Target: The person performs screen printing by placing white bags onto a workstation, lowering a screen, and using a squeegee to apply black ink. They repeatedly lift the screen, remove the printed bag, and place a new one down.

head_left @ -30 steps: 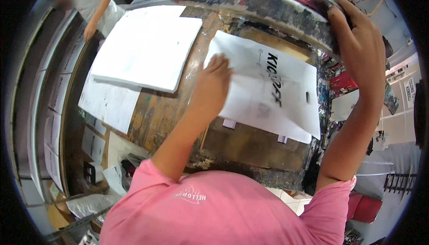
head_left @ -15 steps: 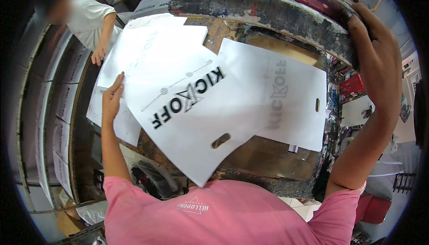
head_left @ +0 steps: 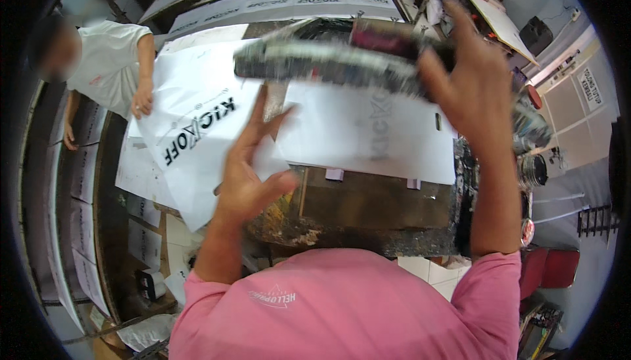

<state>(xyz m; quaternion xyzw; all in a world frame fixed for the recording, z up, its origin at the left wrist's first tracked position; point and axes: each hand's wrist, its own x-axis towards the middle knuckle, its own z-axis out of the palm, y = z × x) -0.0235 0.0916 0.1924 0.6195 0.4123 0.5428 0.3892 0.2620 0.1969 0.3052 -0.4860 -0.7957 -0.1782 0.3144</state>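
Note:
A screen-printing frame, dark and paint-smeared, slants over the far part of the worktable, blurred by motion. My right hand grips its right end, thumb on the near side. Beneath the frame's near edge lies a flat white bag with a cut-out handle hole and faint grey lettering. My left hand, fingers spread and holding nothing, hovers between that bag and another white bag with bold black lettering. A co-worker's hand is at the printed bag's left edge.
White sheets are piled under the printed bag at the table's left. Racks with printed bags stand at the left and along the back. Paint containers and a red chair are at the right.
My left hand has let go of the printed bag and moved right. That bag has shifted left toward the co-worker. The frame has come down over the other bag, with my right hand on it.

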